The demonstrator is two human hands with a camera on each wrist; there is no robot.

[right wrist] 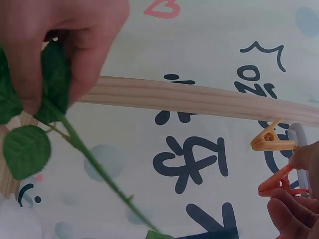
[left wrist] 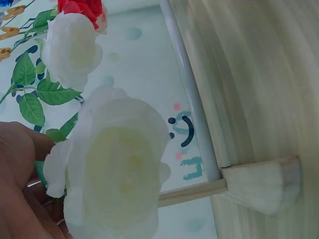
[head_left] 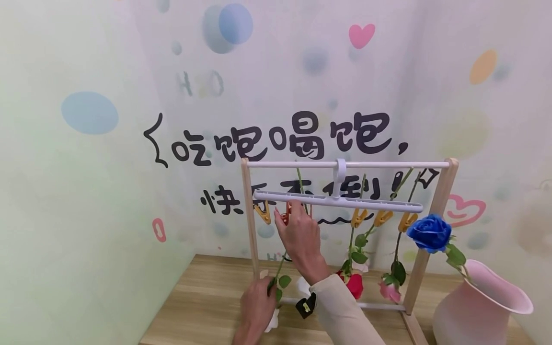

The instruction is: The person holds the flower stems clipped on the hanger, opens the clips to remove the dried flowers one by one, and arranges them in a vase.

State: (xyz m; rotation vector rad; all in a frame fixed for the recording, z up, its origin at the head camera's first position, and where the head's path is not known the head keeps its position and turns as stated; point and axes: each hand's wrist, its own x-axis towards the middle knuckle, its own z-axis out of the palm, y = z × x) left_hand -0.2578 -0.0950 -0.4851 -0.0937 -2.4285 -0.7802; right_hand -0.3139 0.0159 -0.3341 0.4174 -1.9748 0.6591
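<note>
My left hand point(head_left: 258, 304) pinches the leafy green stem point(right wrist: 107, 174) of a white rose point(left wrist: 122, 164) just by its bloom, which hangs head down at the left side of a wooden rack. Above it my right hand point(head_left: 302, 237) squeezes an orange-red clip point(right wrist: 274, 183) between thumb and fingers, on the underside of a white hanger point(head_left: 297, 197). The rose's stem slants up toward that clip, its upper end hidden behind the right hand in the head view. A yellow-orange clip point(right wrist: 273, 142) with nothing in it sits beside, at the hanger's left end.
Yellow clips hold a red rose point(head_left: 354, 286) and a pink rose point(head_left: 390, 291) upside down on the right; another white rose point(left wrist: 72, 50) hangs nearer. The wooden rack point(head_left: 435, 230) stands on a wood-grain table point(head_left: 189, 302). A blue rose point(head_left: 431, 233) leans from a pink vase point(head_left: 472, 311).
</note>
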